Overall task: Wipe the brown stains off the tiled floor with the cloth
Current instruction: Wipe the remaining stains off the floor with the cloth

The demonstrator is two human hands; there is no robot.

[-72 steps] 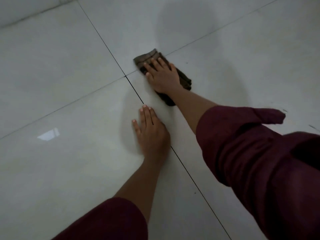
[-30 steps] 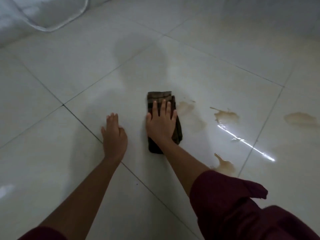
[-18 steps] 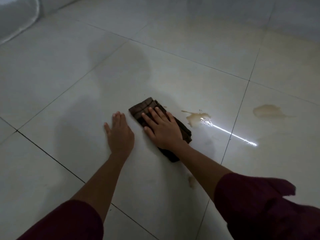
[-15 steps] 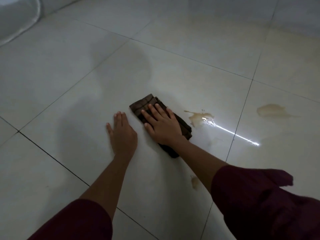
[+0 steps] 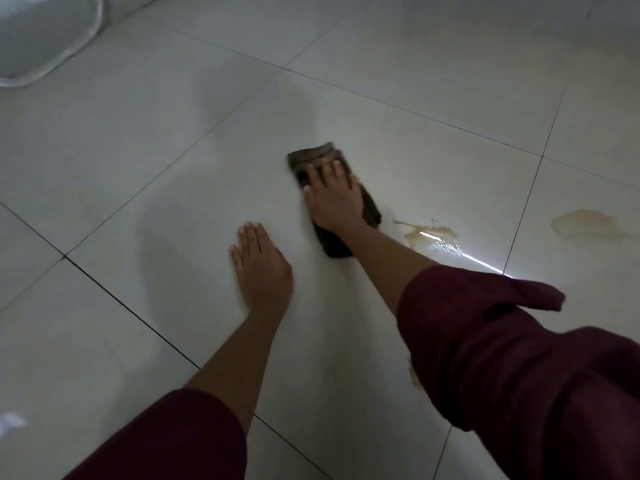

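Note:
A folded brown cloth (image 5: 313, 154) lies on the pale tiled floor (image 5: 173, 168), pressed flat under my right hand (image 5: 330, 195), whose fingers spread over it. My left hand (image 5: 261, 268) rests flat on the tile, nearer to me and left of the cloth, holding nothing. A wet brown stain (image 5: 427, 233) sits just right of the cloth beside a bright glare streak. A second brown stain (image 5: 585, 223) lies on the tile further right. A small brown patch (image 5: 414, 375) peeks out beside my right sleeve.
A white rounded object (image 5: 41, 39) stands at the far left corner. Dark grout lines (image 5: 131, 310) cross the floor. My dark red sleeves (image 5: 502, 358) cover the lower right of the view.
My right hand has pushed the cloth forward, away from me, so it now lies beyond the left hand. The left hand has stayed flat on the tile.

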